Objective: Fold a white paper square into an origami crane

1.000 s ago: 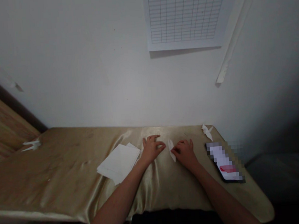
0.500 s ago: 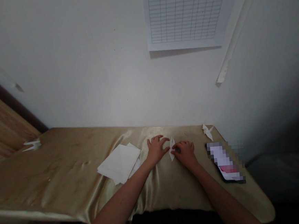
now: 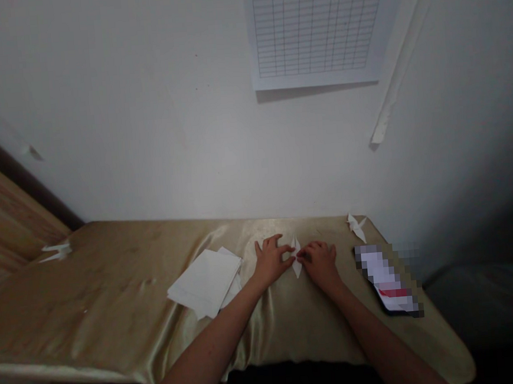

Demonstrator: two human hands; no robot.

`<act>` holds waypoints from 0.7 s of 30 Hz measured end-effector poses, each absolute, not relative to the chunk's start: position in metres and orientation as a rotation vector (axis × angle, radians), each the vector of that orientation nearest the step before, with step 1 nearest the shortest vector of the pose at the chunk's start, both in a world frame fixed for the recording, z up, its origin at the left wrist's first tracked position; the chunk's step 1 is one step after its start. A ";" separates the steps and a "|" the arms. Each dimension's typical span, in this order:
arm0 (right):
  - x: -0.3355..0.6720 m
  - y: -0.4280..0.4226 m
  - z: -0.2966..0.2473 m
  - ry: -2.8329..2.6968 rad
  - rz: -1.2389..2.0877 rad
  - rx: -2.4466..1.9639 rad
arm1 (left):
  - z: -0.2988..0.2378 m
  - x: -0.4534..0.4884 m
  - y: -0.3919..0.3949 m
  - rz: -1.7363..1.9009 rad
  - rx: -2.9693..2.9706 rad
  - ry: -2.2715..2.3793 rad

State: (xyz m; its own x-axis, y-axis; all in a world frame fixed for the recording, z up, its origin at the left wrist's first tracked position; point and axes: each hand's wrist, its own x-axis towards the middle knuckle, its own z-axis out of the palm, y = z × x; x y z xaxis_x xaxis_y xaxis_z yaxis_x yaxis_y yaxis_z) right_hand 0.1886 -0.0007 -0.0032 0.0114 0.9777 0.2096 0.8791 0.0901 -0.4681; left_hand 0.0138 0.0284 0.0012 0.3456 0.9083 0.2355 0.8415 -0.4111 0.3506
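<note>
A small folded white paper piece (image 3: 296,257) lies on the gold satin tablecloth (image 3: 114,298), narrow and pointed at both ends. My left hand (image 3: 271,260) rests flat beside it, fingers spread, fingertips touching its left edge. My right hand (image 3: 319,260) is curled, its fingertips pinching the paper's right side. Both hands meet over the paper near the table's far middle.
A stack of white paper sheets (image 3: 205,280) lies left of my hands. A phone (image 3: 386,280) lies at the right edge. One folded paper crane (image 3: 355,225) sits at the far right corner, another (image 3: 55,250) at the far left. A gridded chart (image 3: 314,27) hangs on the wall.
My left hand slid right from a gap away until its fingertips reached the folded paper. My right hand shifted slightly and closed in on the paper's right side.
</note>
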 end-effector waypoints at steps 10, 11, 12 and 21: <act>0.192 0.001 -0.003 -1.872 0.288 -1.862 | 0.004 0.012 0.028 0.481 2.531 1.622; 0.192 0.001 -0.003 -1.870 0.295 -1.857 | 0.004 0.012 0.029 0.457 2.531 1.626; 0.192 0.002 -0.004 -1.867 0.304 -1.852 | 0.004 0.011 0.030 0.433 2.529 1.628; 0.192 0.004 -0.004 -1.875 0.321 -1.875 | 0.013 0.009 0.039 0.292 2.539 1.640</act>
